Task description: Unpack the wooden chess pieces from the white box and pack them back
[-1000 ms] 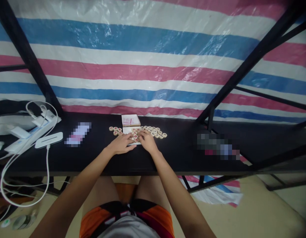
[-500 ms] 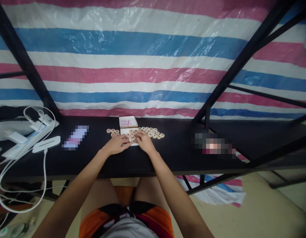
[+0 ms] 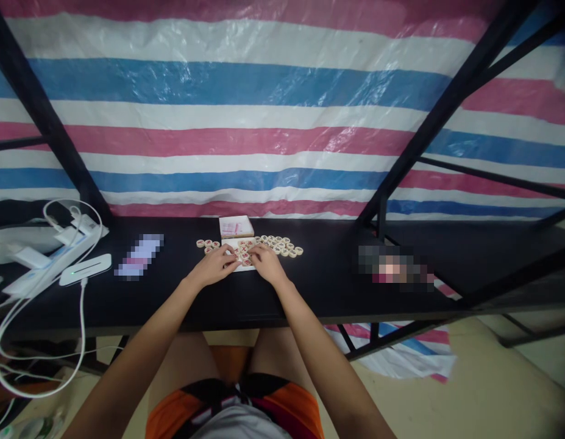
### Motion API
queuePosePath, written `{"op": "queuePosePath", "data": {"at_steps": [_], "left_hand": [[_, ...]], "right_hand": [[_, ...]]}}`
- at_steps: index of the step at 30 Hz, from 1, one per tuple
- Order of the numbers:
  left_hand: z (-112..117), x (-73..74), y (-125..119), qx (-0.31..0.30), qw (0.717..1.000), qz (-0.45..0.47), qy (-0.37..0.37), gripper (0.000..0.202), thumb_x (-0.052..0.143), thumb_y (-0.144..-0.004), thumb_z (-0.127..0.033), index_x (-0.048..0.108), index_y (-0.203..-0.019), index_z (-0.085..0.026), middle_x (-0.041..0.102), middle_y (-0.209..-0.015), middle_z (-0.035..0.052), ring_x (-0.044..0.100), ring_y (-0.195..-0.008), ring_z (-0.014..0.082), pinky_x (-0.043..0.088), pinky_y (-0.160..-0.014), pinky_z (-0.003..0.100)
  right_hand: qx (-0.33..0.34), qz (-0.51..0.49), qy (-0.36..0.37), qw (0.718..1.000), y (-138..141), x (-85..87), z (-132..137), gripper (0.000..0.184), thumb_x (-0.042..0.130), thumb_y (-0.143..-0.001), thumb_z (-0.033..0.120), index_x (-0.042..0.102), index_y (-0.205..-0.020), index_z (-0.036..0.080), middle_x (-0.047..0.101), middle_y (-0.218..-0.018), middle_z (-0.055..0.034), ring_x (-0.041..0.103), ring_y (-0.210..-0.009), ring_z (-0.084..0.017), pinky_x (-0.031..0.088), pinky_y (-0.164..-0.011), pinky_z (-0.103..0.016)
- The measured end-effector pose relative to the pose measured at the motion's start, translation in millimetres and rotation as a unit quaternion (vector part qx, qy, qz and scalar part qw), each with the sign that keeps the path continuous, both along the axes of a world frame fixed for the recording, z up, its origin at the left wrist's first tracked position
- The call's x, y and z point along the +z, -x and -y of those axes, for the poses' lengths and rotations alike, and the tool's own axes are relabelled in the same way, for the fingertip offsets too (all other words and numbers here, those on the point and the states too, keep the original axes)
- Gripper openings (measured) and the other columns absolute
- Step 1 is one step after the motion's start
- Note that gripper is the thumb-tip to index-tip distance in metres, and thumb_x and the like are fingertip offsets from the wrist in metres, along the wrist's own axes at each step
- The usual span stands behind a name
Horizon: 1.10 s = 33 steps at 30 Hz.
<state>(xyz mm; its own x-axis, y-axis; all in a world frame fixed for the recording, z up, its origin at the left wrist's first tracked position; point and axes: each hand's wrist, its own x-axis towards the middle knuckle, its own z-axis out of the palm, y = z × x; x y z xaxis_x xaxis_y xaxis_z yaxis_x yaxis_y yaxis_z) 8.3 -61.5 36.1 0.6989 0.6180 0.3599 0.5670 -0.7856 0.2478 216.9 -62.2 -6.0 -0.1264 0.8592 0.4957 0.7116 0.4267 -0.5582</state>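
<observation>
Round Chinese chess pieces (image 3: 244,249) with red characters lie in a shallow white box tray (image 3: 240,268) between my two hands. My left hand (image 3: 214,266) is at the tray's left side, its fingers and thumb curled onto a piece at the edge of the group. From the right, my right hand (image 3: 266,263) has bent fingers closed on a piece there. The fingers partly hide the pieces they touch. More loose pieces (image 3: 282,245), with dark characters, lie in rows just right of my right hand. A few red-marked pieces (image 3: 208,244) rest beyond my left hand.
Behind the tray stands a white box part (image 3: 236,226) with pink print. A blurred phone-like object (image 3: 140,256), a white device with a cable (image 3: 86,268) and a power strip (image 3: 58,256) occupy the left. Black metal bars (image 3: 419,134) frame the black tabletop (image 3: 328,286).
Both hands stay at the tray, with small finger movements. The red-marked pieces between them have shifted slightly, and the view has tilted a little.
</observation>
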Motion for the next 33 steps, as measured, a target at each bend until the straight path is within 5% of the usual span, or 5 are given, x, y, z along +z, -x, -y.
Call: {"op": "queuePosePath", "data": {"at_steps": [9, 17, 33], "left_hand": [[3.2, 3.5, 1.9, -0.033, 0.998, -0.039, 0.043, 0.042, 0.043, -0.089, -0.054, 0.071, -0.088, -0.023, 0.056, -0.119, 0.0032, 0.061, -0.088, 0.0178, 0.044, -0.083, 0.032], [6.0, 4.7, -1.2, -0.016, 0.998, -0.039, 0.051, 0.042, 0.041, -0.09, -0.054, 0.069, -0.086, -0.021, 0.056, -0.113, 0.0038, 0.06, -0.085, 0.0171, 0.044, -0.078, 0.031], [-9.0, -9.0, 1.4, -0.018, 0.992, 0.093, 0.079, 0.02, 0.05, -0.088, -0.035, 0.062, -0.088, -0.019, 0.056, -0.1, 0.0034, 0.057, -0.077, 0.0129, 0.047, -0.078, 0.029]], "right_hand": [[-0.008, 0.002, 0.003, 1.0, -1.1, -5.3, -1.9, 0.024, 0.048, -0.081, 0.014, 0.071, -0.089, 0.019, 0.064, -0.094, -0.0062, 0.057, -0.094, -0.019, 0.043, -0.092, -0.035], [-0.003, 0.001, -0.001, 1.0, -1.8, -6.9, -3.4, 0.025, 0.048, -0.08, 0.013, 0.071, -0.089, 0.019, 0.064, -0.094, -0.0064, 0.057, -0.093, -0.019, 0.043, -0.093, -0.035], [-0.005, 0.01, 0.006, 1.0, -2.0, -5.3, -2.5, 0.023, 0.05, -0.08, 0.012, 0.071, -0.088, 0.018, 0.064, -0.095, -0.0068, 0.057, -0.095, -0.018, 0.042, -0.094, -0.033]]}}
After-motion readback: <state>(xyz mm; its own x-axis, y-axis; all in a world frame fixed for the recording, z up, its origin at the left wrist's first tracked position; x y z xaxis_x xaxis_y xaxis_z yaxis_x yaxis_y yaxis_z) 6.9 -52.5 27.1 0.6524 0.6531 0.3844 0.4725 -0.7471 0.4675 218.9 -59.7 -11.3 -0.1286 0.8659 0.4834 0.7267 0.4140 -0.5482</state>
